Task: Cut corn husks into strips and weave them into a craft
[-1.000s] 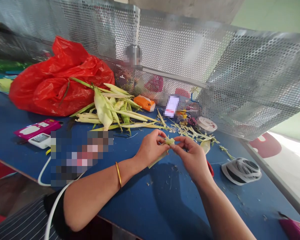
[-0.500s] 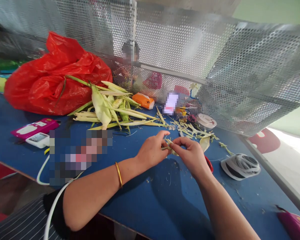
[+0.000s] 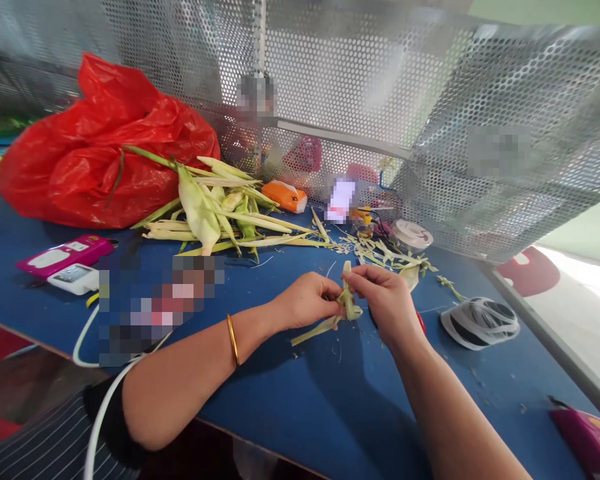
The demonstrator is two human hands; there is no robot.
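Between my two hands is a small knotted or folded piece of pale green corn husk (image 3: 349, 303), with a strip trailing down to the left. My left hand (image 3: 310, 300) pinches its left side between thumb and fingers. At the upper end, my right hand (image 3: 383, 293) grips a short upright strip of the same piece. Red-handled scissors (image 3: 421, 323) show only in part behind my right hand. Beyond my hands lie many small cut husk scraps (image 3: 375, 253). A pile of whole husks (image 3: 200, 213) rests farther left.
A red plastic bag (image 3: 110, 153) bulges at the back left. An orange tissue pack (image 3: 284, 197), a lit phone (image 3: 341, 200) and a roll of white tape (image 3: 411, 235) stand near the perforated metal screen (image 3: 340, 87). A spool of grey thread (image 3: 480, 323) lies right on the blue table (image 3: 280, 407).
The husk piece has come into fuller view, turned so one strip stands up and another trails left. My right hand has shifted slightly up. The camera view has tilted a little.
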